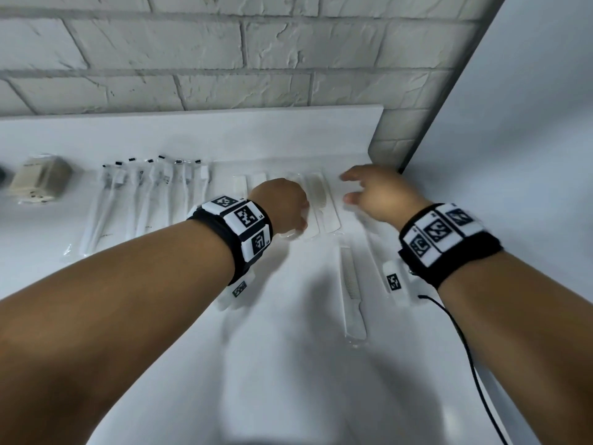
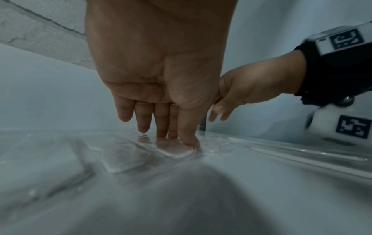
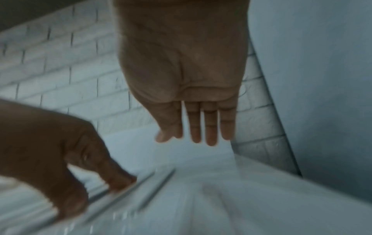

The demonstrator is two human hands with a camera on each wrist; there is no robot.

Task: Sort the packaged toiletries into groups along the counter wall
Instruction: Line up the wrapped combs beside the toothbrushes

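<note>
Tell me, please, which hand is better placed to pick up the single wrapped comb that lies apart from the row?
Probably the right hand: it is open, holds nothing, and the loose comb lies on its side. The left hand is pressing fingertips on the row of combs.

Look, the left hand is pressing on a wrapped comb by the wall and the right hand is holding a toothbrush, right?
Not quite. The right hand holds nothing: the right wrist view shows its fingers straight and empty above the counter. The left hand does press on a wrapped comb by the wall.
</note>
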